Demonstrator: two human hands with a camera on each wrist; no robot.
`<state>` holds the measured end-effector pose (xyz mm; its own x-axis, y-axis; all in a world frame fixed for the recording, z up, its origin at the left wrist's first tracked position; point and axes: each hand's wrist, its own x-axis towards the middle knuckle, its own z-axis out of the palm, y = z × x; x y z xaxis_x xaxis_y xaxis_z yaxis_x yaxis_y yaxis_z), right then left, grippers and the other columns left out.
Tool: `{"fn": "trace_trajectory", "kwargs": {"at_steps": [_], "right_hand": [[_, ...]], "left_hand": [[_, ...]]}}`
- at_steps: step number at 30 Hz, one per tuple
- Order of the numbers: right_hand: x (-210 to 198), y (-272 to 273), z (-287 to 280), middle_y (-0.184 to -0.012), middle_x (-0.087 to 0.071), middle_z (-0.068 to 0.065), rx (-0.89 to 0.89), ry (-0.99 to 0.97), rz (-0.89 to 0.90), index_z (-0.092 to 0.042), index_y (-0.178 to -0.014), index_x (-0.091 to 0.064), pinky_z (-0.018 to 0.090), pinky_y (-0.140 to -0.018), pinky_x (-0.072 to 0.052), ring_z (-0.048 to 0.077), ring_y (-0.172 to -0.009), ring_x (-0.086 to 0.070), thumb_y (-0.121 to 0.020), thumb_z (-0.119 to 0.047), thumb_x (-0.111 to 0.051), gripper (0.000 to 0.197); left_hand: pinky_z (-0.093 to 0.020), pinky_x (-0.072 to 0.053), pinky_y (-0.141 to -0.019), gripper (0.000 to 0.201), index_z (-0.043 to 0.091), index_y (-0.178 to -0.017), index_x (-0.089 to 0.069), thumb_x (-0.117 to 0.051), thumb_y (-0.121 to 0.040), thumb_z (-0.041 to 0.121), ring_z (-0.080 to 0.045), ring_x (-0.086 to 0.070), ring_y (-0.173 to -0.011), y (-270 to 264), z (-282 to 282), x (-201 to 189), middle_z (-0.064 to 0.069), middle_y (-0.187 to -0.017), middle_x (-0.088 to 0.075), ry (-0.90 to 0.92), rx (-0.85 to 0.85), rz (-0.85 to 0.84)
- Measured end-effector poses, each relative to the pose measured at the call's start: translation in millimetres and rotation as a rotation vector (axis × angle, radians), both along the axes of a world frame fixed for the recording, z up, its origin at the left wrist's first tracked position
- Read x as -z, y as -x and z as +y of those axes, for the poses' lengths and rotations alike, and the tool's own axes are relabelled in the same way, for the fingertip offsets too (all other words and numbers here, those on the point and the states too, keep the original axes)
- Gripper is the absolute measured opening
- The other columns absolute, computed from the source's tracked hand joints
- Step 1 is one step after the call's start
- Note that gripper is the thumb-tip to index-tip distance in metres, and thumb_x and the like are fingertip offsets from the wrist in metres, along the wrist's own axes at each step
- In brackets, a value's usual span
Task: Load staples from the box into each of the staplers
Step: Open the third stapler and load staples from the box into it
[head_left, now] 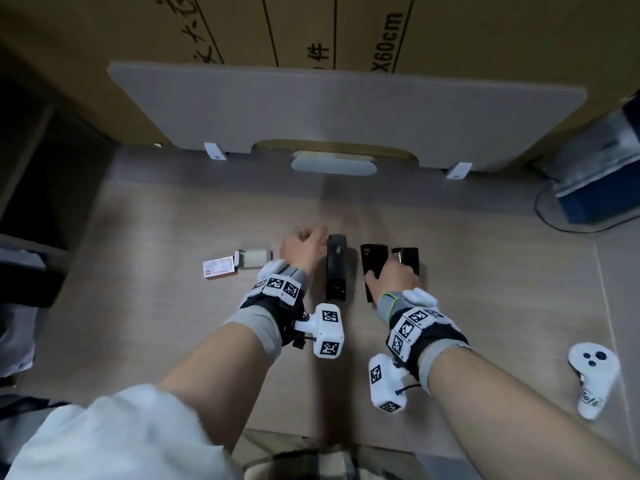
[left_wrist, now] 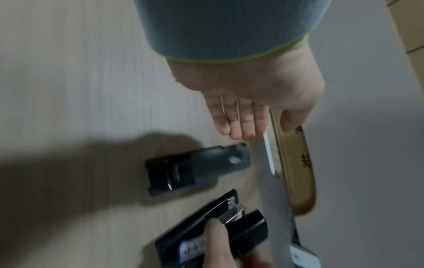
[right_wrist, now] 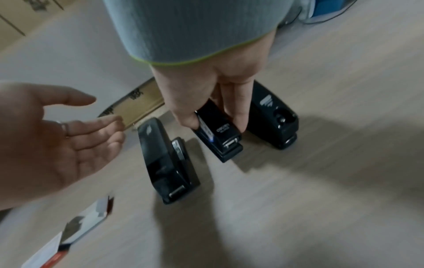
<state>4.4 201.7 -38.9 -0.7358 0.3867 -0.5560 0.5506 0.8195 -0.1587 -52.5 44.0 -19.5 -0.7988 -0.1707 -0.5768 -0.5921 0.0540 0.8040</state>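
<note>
Three black staplers stand side by side on the wooden table. My right hand pinches the middle stapler between thumb and fingers. The right stapler stands just beside it. My left hand hovers open, fingers relaxed, just left of the left stapler and holds nothing. The staple box, red and white, lies to the left with its inner tray pulled out.
A grey board leans against a large cardboard box at the back. A white controller lies at the right front. A blue box with a cable sits at the far right.
</note>
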Motion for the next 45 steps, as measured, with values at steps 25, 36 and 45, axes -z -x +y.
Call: {"fn": "trace_trajectory", "kwargs": {"at_steps": [25,36,45], "right_hand": [[1.3,27.9,-37.4,-0.138,-0.047,0.009,-0.065,-0.073,0.109,-0.026,-0.139,-0.043,0.036,-0.074,-0.044,0.033,-0.120,-0.049,-0.098,-0.029,-0.044,0.041],[17.5,80.7,-202.0,-0.133,-0.048,0.000,-0.535,0.057,0.175,-0.036,-0.138,-0.044,0.035,-0.099,-0.037,0.026,-0.121,-0.041,-0.074,-0.033,-0.069,0.069],[52.5,61.9,-234.6,-0.122,-0.049,0.001,-0.419,0.181,0.206,-0.034,-0.115,-0.067,0.031,-0.090,-0.042,0.025,-0.113,-0.047,-0.083,-0.012,-0.061,0.039]], "left_hand": [[-0.022,-0.049,-0.064,0.011,0.017,-0.081,-0.070,-0.065,-0.078,0.027,-0.010,-0.060,-0.053,25.5,-113.5,32.6,0.007,-0.053,-0.064,0.183,-0.091,-0.079],[-0.004,-0.033,-0.090,0.069,0.023,-0.125,-0.060,-0.088,-0.063,0.016,-0.007,-0.048,-0.114,17.4,-245.1,37.4,-0.002,-0.134,-0.038,0.544,0.288,-0.099],[-0.011,-0.038,-0.082,0.047,0.028,-0.112,-0.072,-0.084,-0.067,0.021,-0.008,-0.053,-0.090,-2.5,-271.5,68.2,0.001,-0.112,-0.043,0.490,0.434,-0.013]]}}
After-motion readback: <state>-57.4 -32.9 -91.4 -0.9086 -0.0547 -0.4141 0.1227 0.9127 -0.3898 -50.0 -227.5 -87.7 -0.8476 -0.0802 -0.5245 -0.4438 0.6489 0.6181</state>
